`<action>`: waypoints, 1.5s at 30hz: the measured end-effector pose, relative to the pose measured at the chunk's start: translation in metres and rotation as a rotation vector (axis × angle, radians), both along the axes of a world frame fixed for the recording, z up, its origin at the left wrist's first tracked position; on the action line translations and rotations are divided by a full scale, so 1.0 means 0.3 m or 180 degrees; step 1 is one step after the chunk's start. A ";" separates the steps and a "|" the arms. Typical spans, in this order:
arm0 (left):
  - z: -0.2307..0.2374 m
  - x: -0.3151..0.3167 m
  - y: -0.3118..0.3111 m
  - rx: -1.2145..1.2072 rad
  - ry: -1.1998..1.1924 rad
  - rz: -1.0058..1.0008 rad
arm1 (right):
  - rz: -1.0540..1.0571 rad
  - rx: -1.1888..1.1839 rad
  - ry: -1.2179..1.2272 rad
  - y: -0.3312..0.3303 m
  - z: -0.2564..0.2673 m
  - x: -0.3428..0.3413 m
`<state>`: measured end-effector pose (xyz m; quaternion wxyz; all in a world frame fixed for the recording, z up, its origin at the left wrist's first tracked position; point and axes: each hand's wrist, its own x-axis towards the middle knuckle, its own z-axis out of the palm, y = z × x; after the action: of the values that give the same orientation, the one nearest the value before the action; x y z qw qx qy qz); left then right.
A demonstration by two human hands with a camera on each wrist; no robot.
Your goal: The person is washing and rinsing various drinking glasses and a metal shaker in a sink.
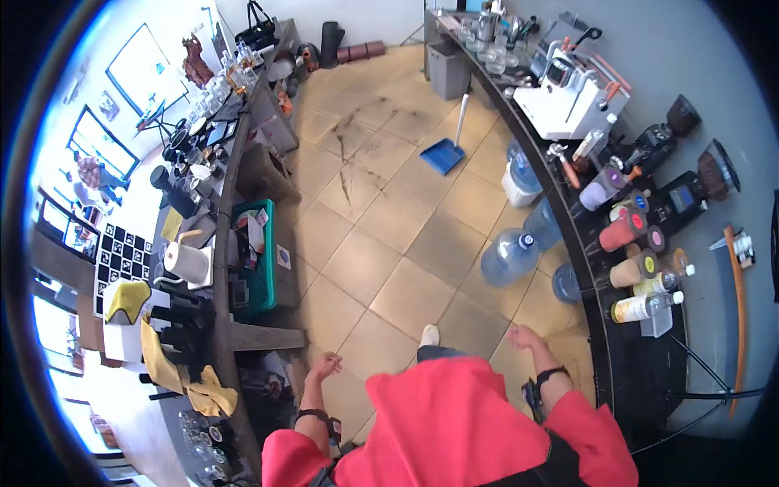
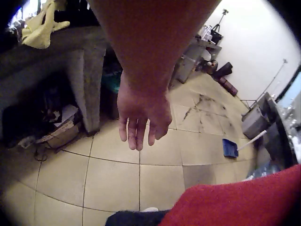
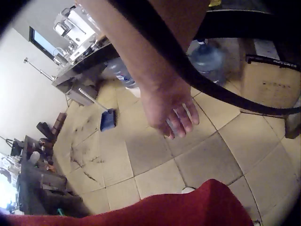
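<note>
My left hand (image 1: 327,365) hangs over the tiled floor beside the left counter, its fingers loose and holding nothing. In the left wrist view its fingers (image 2: 134,134) point down. My right hand (image 1: 526,336) hangs near the right counter, relaxed, with nothing in it; the right wrist view shows its fingers (image 3: 181,120) loosely bent. Large blue water jugs (image 1: 510,258) stand on the floor ahead of the right hand. Farther off, a blue dustpan (image 1: 443,156) with a long white handle rests on dark-streaked tiles.
The left counter carries a white gooseneck kettle (image 1: 185,261) and yellow cloths (image 1: 213,393), with a green crate (image 1: 268,260) below. On the right counter (image 1: 586,276) are a white espresso machine (image 1: 560,101), grinders and bottles. A grey bin (image 1: 448,71) and a cardboard box (image 3: 268,87) stand on the floor.
</note>
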<state>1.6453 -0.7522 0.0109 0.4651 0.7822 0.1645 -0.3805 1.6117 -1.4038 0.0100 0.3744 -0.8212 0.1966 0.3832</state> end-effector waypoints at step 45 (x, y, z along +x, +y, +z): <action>0.143 3.592 -0.124 -0.0727 -0.0321 -0.0866 | -0.2089 -0.0477 -0.1437 0.147 0.057 2.857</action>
<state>2.7228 -0.7895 0.0537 0.5028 0.7574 -0.0106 -0.4164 2.4688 -1.3598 0.0272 0.4498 -0.8033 0.3885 0.0380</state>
